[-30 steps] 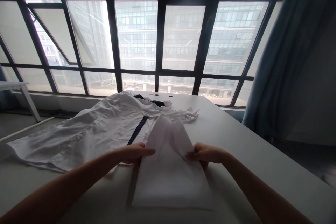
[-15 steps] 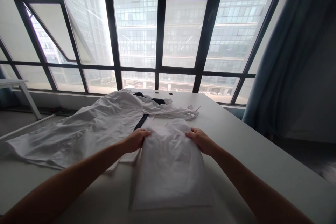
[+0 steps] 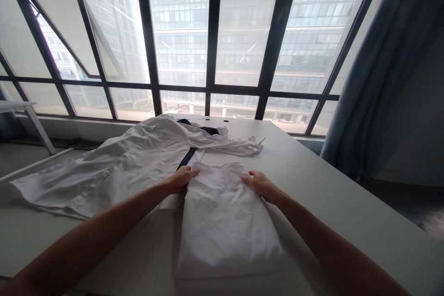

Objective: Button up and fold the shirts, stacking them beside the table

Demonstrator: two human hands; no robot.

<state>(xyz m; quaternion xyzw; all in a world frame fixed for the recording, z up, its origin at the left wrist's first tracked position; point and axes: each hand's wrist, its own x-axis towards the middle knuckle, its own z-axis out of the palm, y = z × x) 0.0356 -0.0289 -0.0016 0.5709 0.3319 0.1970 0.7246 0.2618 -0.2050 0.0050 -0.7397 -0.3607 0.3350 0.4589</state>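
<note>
Between my hands is a folded white garment point(image 3: 229, 222), its far end gripped at both corners. My left hand point(image 3: 183, 177) pinches the far left corner, thumb on top. At the far right corner, my right hand point(image 3: 262, 185) holds the cloth the same way, its lower fingers hidden beneath. The near end of the folded garment hangs or lies toward me; whether it touches the table there I cannot tell. To the left lies a second white garment point(image 3: 138, 152), spread and wrinkled, with a dark band point(image 3: 186, 158) running close to my left hand.
The white table point(image 3: 312, 203) stretches away toward a large window with dark frames point(image 3: 211, 32). A blue-grey curtain point(image 3: 367, 101) hangs on the right, beyond the table's edge. Another white table point(image 3: 27, 111) stands at the far left.
Both hands still grip the folded garment, with little shift in place. Its near end has come lower and closer to me, and the cloth looks smoother at the far edge.
</note>
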